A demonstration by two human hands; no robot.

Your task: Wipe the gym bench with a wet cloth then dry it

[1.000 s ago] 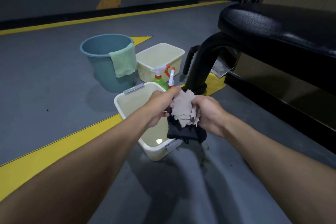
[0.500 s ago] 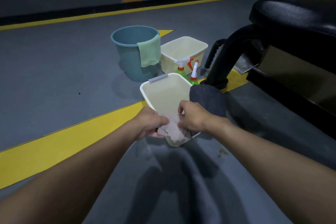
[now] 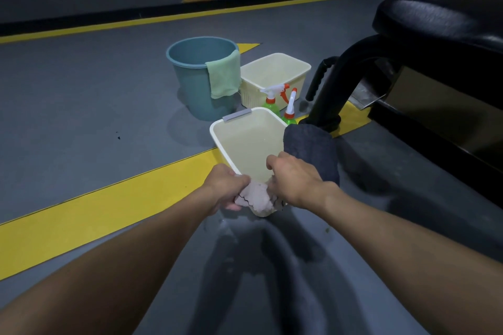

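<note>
Two bare hands meet over the near corner of a cream tub (image 3: 217, 128) that stands on the grey floor (image 3: 81, 117), and both are closed on one pale, crumpled cloth (image 3: 255, 197). Only the head view shows the scene. The cloth is bunched between the hands, just above the tub's near rim; its wrinkled middle bulges out toward the camera while its ends disappear inside the fists. The left hand (image 3: 227, 185) grips the cloth's left end with fingers curled under and knuckles up, thumb side toward the tub. The right hand (image 3: 295, 181) clenches the right end, its back turned up and its thumb reaching over the tub's opening. Both forearms stretch forward from the lower corners of the frame and converge at the cloth, wrists roughly level.

A dark cloth (image 3: 313, 149) hangs draped over the tub's right rim, just beside the right hand. Pale liquid shows inside the tub. Beyond its far rim stand two green spray bottles (image 3: 272, 102) with white and orange triggers, then a second cream basket (image 3: 275, 73), and to its left a blue bucket (image 3: 196, 73) with a light green cloth (image 3: 224, 77) hung over its right edge. The gym bench (image 3: 441, 19), black and padded, fills the upper right, its curved black leg (image 3: 334, 90) coming down to the floor near the bottles. A yellow stripe (image 3: 95, 212) runs across the floor beneath the tub's near-left side.
</note>
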